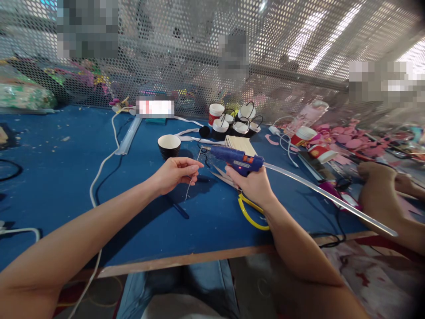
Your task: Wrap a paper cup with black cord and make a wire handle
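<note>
Near the middle of the frame, the right hand is gripping a blue glue gun – its long axis running right to left, nozzle pointing left and slightly up toward the left hand. A long clear glue stick is trailing from its back toward the lower right. The left hand, just beside the nozzle, is pinching a thin glue strand hanging nearly upright between its closed fingertips – above the blue table.
</note>
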{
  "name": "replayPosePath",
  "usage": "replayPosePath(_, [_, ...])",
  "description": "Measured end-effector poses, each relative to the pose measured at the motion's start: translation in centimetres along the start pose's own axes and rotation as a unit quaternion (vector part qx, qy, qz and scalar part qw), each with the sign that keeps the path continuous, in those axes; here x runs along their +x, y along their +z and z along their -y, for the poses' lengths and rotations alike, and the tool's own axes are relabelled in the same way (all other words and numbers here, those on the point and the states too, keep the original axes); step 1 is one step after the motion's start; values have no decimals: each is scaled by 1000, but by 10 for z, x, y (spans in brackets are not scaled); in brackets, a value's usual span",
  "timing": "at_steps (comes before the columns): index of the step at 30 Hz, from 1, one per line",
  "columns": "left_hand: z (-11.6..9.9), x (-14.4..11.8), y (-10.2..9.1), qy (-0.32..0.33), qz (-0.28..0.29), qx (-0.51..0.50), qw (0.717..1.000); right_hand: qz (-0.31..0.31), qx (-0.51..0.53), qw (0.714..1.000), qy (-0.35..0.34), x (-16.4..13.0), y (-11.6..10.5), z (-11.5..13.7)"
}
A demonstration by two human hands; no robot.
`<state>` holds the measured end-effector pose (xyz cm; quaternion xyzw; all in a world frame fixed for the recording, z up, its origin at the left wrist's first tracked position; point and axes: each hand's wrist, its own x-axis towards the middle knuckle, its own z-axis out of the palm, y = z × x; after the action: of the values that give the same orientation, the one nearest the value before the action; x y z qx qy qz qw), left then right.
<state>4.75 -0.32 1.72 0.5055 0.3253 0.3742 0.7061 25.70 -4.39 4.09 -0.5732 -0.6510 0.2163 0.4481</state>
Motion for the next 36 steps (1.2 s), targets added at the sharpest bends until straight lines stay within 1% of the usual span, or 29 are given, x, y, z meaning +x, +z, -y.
replayPosePath(9, [0,0,0,2,2,-4,1000,-1,2,1000,-20,1,1,-1])
replayPosePath(15, [1,1,-1,-1,9,-18,1000,5,0,1000,5,0,0,1])
replayPosePath(21, [1,0,-2,-23,17,-37,999,-4,17,1000,18,1,0,-1])
replayPosePath(29, [-2,0,-2,-39,31,-54,997,3,16,1000,21,1,0,0])
replayPosePath(33, [-3,0,-1,-41,39,-59,997,-6,29,999,17,1,0,-1])
replayPosePath(36, [-3,-1,-1,-45,44,-63,996,-4,32,999,30,1,0,-2])
